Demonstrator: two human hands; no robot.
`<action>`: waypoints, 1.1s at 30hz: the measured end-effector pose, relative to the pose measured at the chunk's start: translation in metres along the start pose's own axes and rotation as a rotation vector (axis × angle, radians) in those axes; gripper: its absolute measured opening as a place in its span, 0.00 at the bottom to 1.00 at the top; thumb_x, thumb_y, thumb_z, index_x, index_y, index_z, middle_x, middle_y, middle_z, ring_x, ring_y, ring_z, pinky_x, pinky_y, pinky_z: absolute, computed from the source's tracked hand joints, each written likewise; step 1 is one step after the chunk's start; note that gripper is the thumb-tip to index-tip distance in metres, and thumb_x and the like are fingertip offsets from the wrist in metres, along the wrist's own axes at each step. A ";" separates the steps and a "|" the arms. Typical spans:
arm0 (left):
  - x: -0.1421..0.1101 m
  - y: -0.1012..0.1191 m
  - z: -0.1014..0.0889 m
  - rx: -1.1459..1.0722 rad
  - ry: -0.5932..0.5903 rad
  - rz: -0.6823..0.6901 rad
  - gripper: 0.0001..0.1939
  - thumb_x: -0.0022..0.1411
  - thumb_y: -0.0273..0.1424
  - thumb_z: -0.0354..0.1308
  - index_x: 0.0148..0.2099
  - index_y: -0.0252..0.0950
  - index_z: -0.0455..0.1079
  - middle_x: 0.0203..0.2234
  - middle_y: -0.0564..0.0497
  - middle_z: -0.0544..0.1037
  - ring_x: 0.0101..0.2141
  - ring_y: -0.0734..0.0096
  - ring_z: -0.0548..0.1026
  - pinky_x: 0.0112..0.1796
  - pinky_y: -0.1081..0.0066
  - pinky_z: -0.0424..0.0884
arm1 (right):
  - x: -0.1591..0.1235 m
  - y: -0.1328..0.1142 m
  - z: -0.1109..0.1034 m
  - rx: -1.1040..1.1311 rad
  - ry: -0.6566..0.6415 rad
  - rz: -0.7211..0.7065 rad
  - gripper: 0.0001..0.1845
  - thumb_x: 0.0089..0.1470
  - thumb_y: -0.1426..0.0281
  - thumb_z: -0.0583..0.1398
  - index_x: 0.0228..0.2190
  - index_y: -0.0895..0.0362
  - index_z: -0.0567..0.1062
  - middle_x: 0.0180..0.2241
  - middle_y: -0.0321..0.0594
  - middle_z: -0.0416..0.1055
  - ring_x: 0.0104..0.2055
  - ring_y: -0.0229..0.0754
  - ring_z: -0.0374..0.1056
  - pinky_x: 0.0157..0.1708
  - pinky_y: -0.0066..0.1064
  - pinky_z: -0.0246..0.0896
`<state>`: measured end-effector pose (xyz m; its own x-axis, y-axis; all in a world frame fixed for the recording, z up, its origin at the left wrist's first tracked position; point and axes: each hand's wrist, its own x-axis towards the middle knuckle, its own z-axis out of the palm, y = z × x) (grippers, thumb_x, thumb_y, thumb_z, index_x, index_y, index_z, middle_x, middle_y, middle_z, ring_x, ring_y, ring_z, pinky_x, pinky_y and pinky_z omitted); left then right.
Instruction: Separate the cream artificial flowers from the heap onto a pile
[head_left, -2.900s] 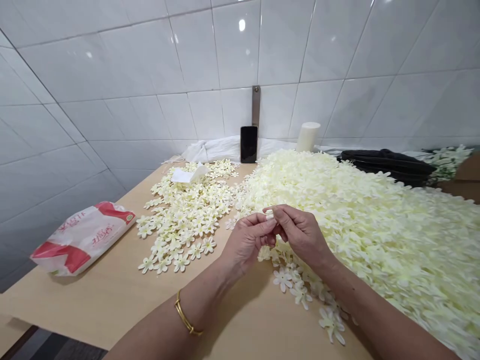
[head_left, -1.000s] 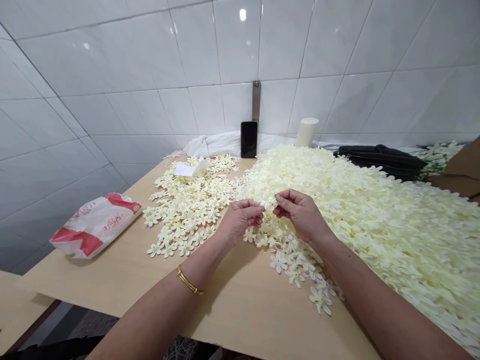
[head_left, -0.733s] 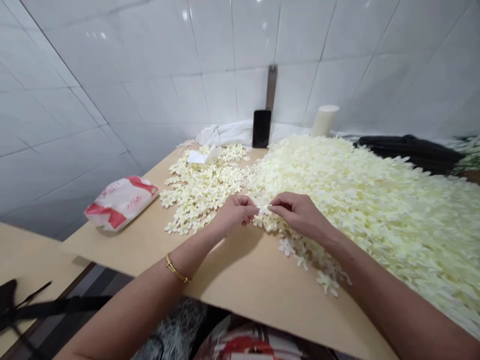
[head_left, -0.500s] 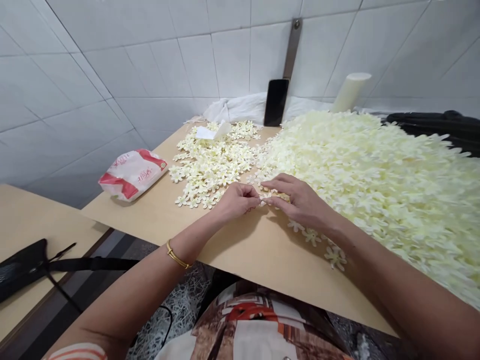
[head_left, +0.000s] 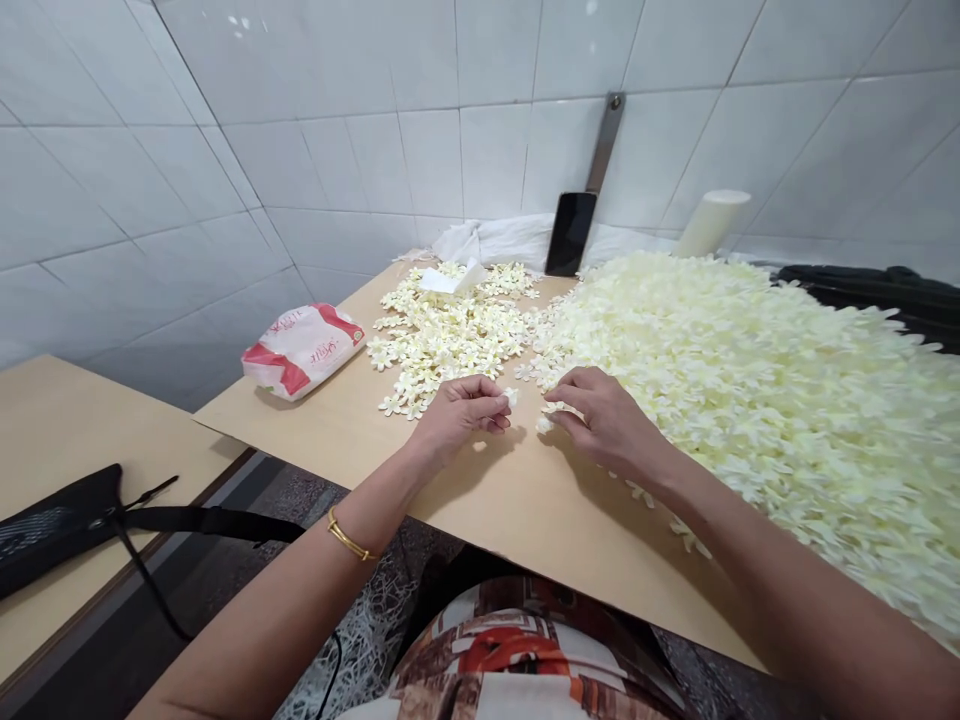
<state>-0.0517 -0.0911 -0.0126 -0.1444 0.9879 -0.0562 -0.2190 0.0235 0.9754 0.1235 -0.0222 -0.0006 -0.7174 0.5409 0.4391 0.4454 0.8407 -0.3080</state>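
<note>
My left hand is closed in a pinch on a small cream fabric flower, just above the tan board. My right hand is a short gap to its right, fingers curled on another small flower piece at the edge of the big heap of cream flowers. A flatter scatter of separated flowers lies beyond my left hand. A gold bangle is on my left wrist.
A red and white tissue pack lies at the board's left. A black phone leans on the tiled wall, with a white cylinder and white cloth beside it. A black bag rests on the lower left table.
My hands, which held one flower together, have pulled apart, each with a piece, and dropped closer to the board. The view has tilted down and left, showing my lap and the lower table.
</note>
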 end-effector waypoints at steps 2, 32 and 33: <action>-0.001 0.000 0.003 0.039 -0.022 0.054 0.06 0.44 0.30 0.62 0.23 0.33 0.69 0.17 0.53 0.71 0.19 0.79 0.68 0.24 0.75 0.63 | 0.000 -0.009 -0.004 0.137 0.068 0.094 0.10 0.51 0.71 0.53 0.27 0.59 0.74 0.30 0.46 0.69 0.34 0.43 0.63 0.34 0.34 0.57; -0.001 0.005 0.034 0.386 -0.121 0.156 0.07 0.48 0.30 0.56 0.21 0.33 0.68 0.12 0.58 0.61 0.18 0.81 0.56 0.21 0.76 0.52 | -0.011 -0.007 0.001 1.386 -0.166 0.676 0.18 0.38 0.57 0.64 0.27 0.59 0.73 0.21 0.36 0.66 0.24 0.32 0.60 0.22 0.23 0.53; 0.000 0.006 0.036 0.394 -0.108 0.149 0.07 0.48 0.30 0.56 0.21 0.33 0.67 0.12 0.59 0.60 0.17 0.82 0.55 0.21 0.76 0.52 | -0.012 -0.006 0.001 1.380 -0.134 0.676 0.17 0.36 0.59 0.66 0.24 0.59 0.72 0.20 0.34 0.66 0.24 0.31 0.60 0.23 0.22 0.52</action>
<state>-0.0185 -0.0859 0.0006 -0.0397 0.9948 0.0934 0.1845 -0.0845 0.9792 0.1288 -0.0341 -0.0046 -0.6675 0.7288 -0.1523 -0.0751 -0.2694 -0.9601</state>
